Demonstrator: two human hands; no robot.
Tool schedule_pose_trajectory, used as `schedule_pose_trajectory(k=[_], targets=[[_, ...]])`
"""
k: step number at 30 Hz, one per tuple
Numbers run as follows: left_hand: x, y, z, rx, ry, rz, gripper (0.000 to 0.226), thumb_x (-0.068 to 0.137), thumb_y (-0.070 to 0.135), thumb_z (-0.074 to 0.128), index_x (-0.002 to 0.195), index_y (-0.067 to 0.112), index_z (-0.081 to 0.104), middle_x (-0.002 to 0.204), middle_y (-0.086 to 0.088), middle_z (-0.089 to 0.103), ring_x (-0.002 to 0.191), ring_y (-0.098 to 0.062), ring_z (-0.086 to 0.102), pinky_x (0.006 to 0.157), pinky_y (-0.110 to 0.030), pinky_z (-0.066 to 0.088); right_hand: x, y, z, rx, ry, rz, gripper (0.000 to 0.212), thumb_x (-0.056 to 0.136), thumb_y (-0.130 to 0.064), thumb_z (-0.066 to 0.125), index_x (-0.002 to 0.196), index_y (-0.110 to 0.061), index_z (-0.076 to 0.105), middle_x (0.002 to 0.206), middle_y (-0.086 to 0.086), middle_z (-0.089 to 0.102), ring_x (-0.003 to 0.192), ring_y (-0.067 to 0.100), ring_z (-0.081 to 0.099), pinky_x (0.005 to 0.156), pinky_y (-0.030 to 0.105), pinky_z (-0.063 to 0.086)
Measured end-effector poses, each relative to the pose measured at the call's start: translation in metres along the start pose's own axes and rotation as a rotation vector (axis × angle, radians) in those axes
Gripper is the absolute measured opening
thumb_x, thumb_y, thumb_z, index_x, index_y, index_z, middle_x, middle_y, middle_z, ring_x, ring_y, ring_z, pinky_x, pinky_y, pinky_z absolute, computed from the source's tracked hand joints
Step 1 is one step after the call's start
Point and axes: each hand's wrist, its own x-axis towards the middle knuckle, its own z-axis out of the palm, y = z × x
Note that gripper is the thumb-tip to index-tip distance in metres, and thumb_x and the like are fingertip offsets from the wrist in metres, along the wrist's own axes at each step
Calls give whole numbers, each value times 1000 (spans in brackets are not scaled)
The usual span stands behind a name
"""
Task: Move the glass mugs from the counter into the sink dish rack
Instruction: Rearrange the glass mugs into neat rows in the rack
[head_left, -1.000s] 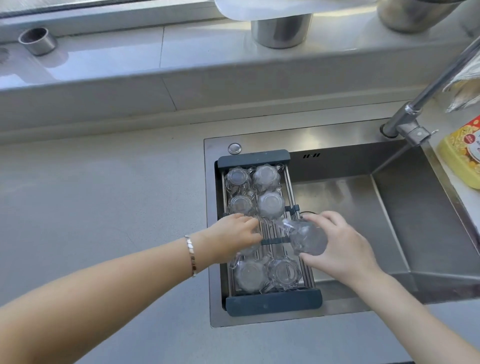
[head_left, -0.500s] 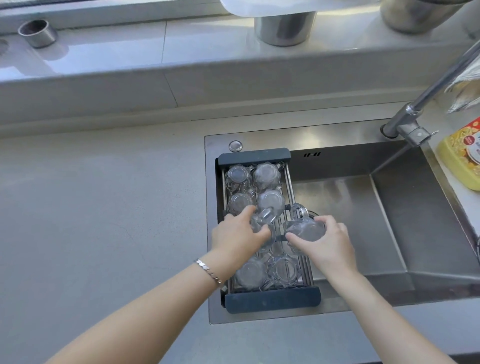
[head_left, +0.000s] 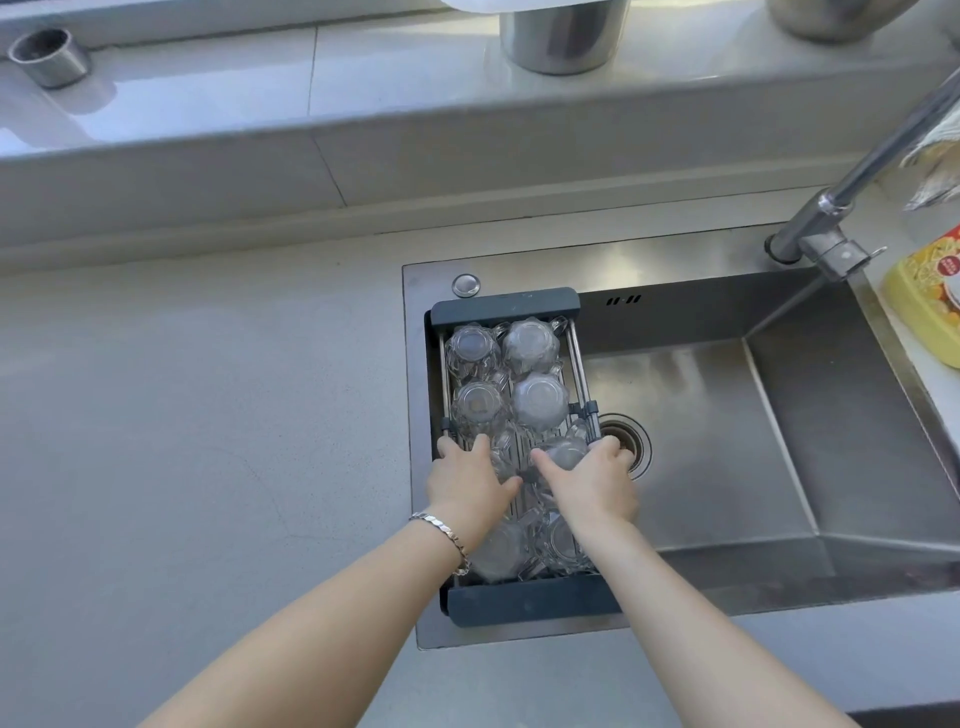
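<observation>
A dark-framed dish rack (head_left: 506, 312) spans the left end of the steel sink (head_left: 779, 415). Several clear glass mugs stand upside down in it, such as one at the far right (head_left: 531, 347) and one behind my wrists (head_left: 498, 551). My left hand (head_left: 470, 480) rests over a glass mug (head_left: 503, 457) in the rack's middle row, fingers wrapped on it. My right hand (head_left: 592, 480) grips another upturned mug (head_left: 565, 451) beside it, down on the rack bars. Both hands sit side by side over the rack's middle.
A grey counter (head_left: 208, 441) lies left of the sink. A faucet (head_left: 841, 208) rises at the back right, with a yellow bottle (head_left: 930, 306) beside it. Metal cups (head_left: 49, 57) and pots stand on the raised ledge. The drain (head_left: 631, 447) is just right of the rack.
Both hands carried their mugs down into the rack's middle row. The right hand's mug went from tilted above the rack to upside down on the bars.
</observation>
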Motion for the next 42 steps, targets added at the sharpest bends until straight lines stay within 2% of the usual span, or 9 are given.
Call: schedule_pose_trajectory(k=[3, 6, 13, 20, 24, 27, 30, 34, 42], targets=[[1, -9, -2, 30, -21, 97, 64, 80, 44, 61, 130, 14, 36, 135, -12, 31, 102, -33, 58, 79, -38, 53, 3, -7, 5, 52, -28, -48, 64, 77, -48, 65, 118, -3, 44, 126, 17, 46, 107, 35, 56, 82, 38, 48], [2, -18, -2, 45, -7, 172, 68, 77, 39, 63, 134, 16, 34, 133, -5, 40, 107, -27, 55, 80, -37, 52, 2, -4, 4, 118, -114, -71, 54, 81, -39, 64, 120, -9, 44, 128, 16, 43, 105, 34, 56, 85, 36, 46], [-1, -8, -4, 170, 69, 169, 54, 82, 35, 65, 123, 12, 39, 123, -11, 46, 106, -29, 53, 75, -36, 49, 0, 19, -1, 104, -190, -258, 73, 75, -22, 74, 138, -14, 37, 139, 11, 44, 127, 25, 44, 106, 33, 34], [-12, -9, 4, 262, 159, 159, 59, 89, 37, 57, 134, 12, 29, 130, -14, 42, 112, -29, 49, 83, -37, 46, 1, 41, -24, 118, -304, -344, 64, 79, -17, 69, 136, -22, 39, 129, 5, 53, 102, 16, 55, 94, 31, 43], [-23, -23, 4, 223, 266, 288, 50, 88, 32, 58, 130, 12, 40, 135, -13, 43, 116, -31, 46, 91, -39, 43, -19, 62, -40, -2, -218, -398, 50, 79, -23, 68, 124, -23, 49, 126, 0, 49, 112, 17, 52, 90, 28, 42], [-33, -35, 11, 174, 279, 466, 49, 69, 19, 77, 114, 10, 59, 113, -11, 63, 97, -32, 62, 76, -39, 52, -35, 63, -26, -238, -309, -490, 62, 77, -33, 67, 132, -29, 39, 136, -4, 41, 120, 21, 46, 96, 33, 42], [-46, -38, 18, 175, 96, 529, 52, 81, 21, 61, 130, 13, 46, 127, -7, 54, 113, -30, 53, 90, -40, 46, -38, 53, -6, -369, -370, -488, 69, 78, -33, 65, 138, -34, 31, 145, 1, 30, 126, 30, 36, 103, 37, 38], [-52, -34, 27, 297, -30, 493, 62, 85, 31, 59, 139, 20, 30, 141, -6, 38, 123, -29, 42, 97, -42, 42, -32, 47, -3, -369, -377, -455, 66, 75, -28, 66, 134, -32, 38, 136, 5, 41, 118, 33, 46, 97, 38, 43], [-56, -17, 26, 178, -25, 216, 48, 84, 29, 63, 124, 12, 43, 126, -14, 43, 115, -33, 43, 90, -39, 46, -53, 57, -55, -120, -130, -341, 57, 67, -42, 73, 117, -31, 49, 112, -7, 50, 106, 19, 56, 80, 30, 44]])
